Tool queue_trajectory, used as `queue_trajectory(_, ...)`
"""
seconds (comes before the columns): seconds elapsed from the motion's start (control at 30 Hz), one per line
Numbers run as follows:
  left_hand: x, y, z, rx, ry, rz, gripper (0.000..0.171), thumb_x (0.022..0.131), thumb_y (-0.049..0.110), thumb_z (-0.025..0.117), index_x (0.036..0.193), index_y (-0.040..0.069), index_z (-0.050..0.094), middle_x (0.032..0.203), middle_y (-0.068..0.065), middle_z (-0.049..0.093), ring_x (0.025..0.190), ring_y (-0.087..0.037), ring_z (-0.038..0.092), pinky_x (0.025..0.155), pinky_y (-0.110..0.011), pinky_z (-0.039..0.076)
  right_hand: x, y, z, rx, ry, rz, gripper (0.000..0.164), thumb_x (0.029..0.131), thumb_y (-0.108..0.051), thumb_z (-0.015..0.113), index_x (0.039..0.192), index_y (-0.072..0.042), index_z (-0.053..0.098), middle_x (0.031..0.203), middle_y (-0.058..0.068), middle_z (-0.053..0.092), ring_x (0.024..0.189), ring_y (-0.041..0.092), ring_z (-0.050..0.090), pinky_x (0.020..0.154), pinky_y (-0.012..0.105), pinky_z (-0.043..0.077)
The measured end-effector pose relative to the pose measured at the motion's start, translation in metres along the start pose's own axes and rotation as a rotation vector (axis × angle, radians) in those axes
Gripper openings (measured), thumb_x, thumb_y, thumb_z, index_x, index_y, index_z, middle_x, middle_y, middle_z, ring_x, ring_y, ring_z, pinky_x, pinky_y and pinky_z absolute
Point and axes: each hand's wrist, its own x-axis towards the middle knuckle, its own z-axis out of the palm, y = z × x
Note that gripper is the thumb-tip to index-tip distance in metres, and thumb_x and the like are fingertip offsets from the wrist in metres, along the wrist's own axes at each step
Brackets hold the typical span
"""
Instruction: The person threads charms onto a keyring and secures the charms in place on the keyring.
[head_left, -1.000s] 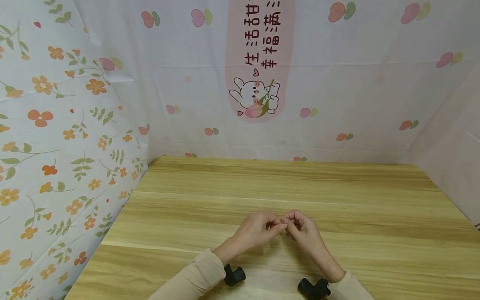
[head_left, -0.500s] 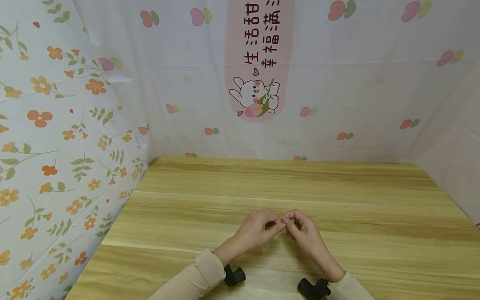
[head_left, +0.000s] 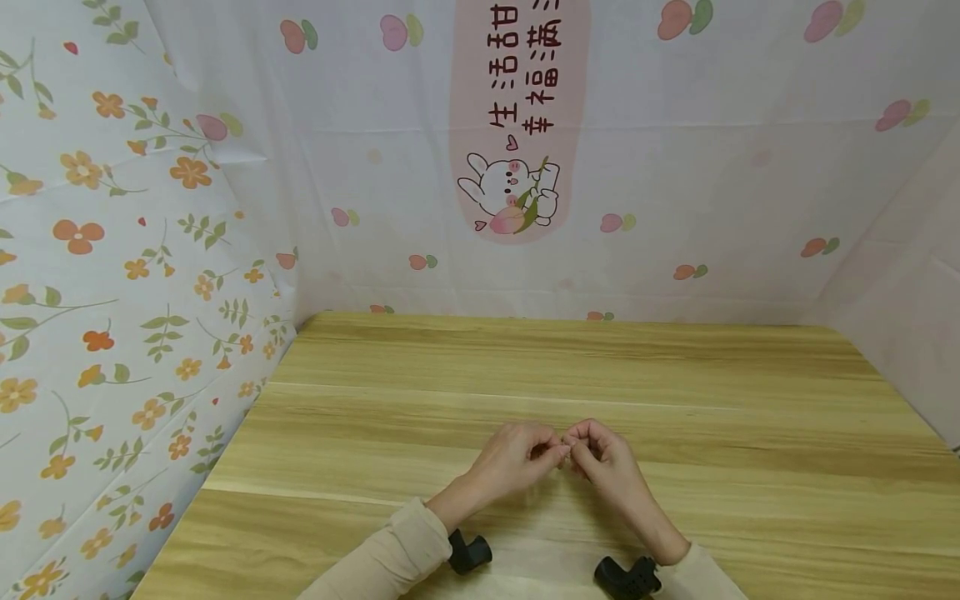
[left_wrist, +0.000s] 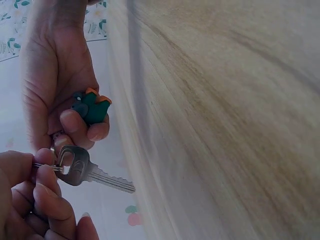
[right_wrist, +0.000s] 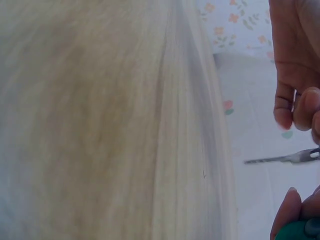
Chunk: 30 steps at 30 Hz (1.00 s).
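Key and green figure held
Your left hand pinches the key's ring; beside it, your right hand grips the figure.

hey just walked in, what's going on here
A person has both hands together over the wooden table. The left hand pinches a thin metal ring, with a silver key at it. The right hand holds a small green figure with orange parts in its fingers. The pictures don't settle whether the key is fully threaded on the ring.
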Motion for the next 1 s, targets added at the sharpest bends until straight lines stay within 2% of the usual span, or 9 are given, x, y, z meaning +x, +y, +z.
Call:
queue_trajectory(0.27, -0.0005, 0.0, 0.0003, -0.016, 0.016, 0.047, 0.022, 0.094, 0.019, 0.058, 0.075, 0.01, 0.065, 0.065, 0.005, 0.054, 0.051, 0.003, 0.033, 0.048, -0.012, 0.027, -0.0014, 0.001, -0.0013, 0.01, -0.002, 0.003, 0.012, 0.095, -0.004, 0.052, 0.09, 0.006, 0.055, 0.066, 0.004, 0.053, 0.054, 0.012, 0.048, 0.048, 0.025, 0.042)
queue_trajectory(0.6, -0.0005, -0.0002, 0.0009, 0.022, 0.044, 0.021, 0.018, 0.094, 0.02, 0.058, 0.079, 0.013, 0.067, 0.071, 0.006, 0.057, 0.057, 0.001, 0.036, 0.053, -0.012, 0.03, -0.0018, 0.0, -0.0017, 0.007, 0.0, 0.02, 0.013, 0.096, -0.006, 0.052, 0.091, 0.005, 0.055, 0.066, 0.002, 0.052, 0.053, 0.011, 0.048, 0.049, 0.023, 0.042)
queue_trajectory(0.8, -0.0014, 0.0013, 0.0001, 0.025, 0.061, 0.023, 0.017, 0.094, 0.02, 0.057, 0.082, 0.014, 0.067, 0.076, 0.004, 0.059, 0.061, 0.0, 0.04, 0.056, -0.013, 0.033, -0.0027, -0.0004, -0.0023, 0.008, 0.003, 0.015, 0.014, 0.096, -0.008, 0.052, 0.091, 0.005, 0.055, 0.064, 0.001, 0.05, 0.053, 0.01, 0.047, 0.049, 0.024, 0.042)
queue_trajectory(1.0, -0.0017, 0.0022, 0.0005, 0.032, 0.091, 0.046, 0.018, 0.095, 0.02, 0.056, 0.082, 0.013, 0.066, 0.074, 0.004, 0.056, 0.061, -0.001, 0.04, 0.056, -0.013, 0.032, -0.0039, -0.0016, -0.0029, 0.007, 0.007, 0.026, 0.014, 0.096, -0.008, 0.051, 0.092, 0.005, 0.055, 0.065, 0.001, 0.05, 0.053, 0.013, 0.048, 0.049, 0.024, 0.042)
